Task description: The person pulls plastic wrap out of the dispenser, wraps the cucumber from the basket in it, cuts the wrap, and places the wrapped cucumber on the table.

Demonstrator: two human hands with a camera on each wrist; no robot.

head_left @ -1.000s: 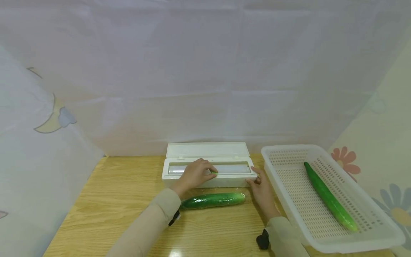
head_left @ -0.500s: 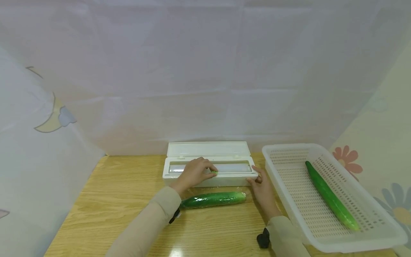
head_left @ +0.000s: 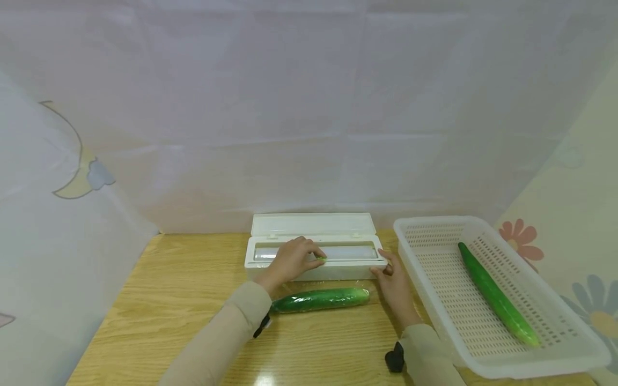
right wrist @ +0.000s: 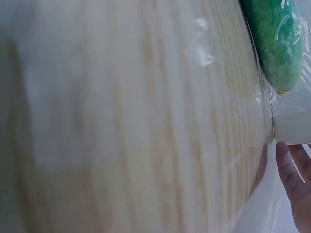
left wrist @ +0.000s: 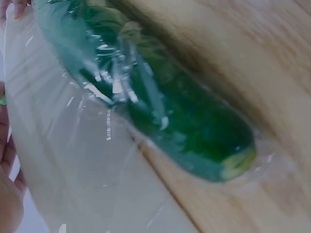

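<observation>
while a small green piece (head_left: 322,259) on the front edge of a white box (head_left: 338,274) is pinched narrowly between thumb and forefinger of the left hand (head_left: 291,260), the box's right front corner is gripped by the right hand (head_left: 393,284), thumb at the front. the box is set on a wooden table (head_left: 183,300), with its lid (head_left: 313,224) tipped back and a pale roll (head_left: 350,252) held inside. just in front of the box, and beyond the grip of either hand, a cucumber (head_left: 321,300) is laid lengthwise, wrapped in clear film (left wrist: 116,73) that is creased around it and spread towards the box. to the right, a second cucumber (head_left: 497,295) is contained in a white perforated basket (head_left: 449,284), slanted across its floor. a black device (head_left: 395,358) is worn at the right wrist.
</observation>
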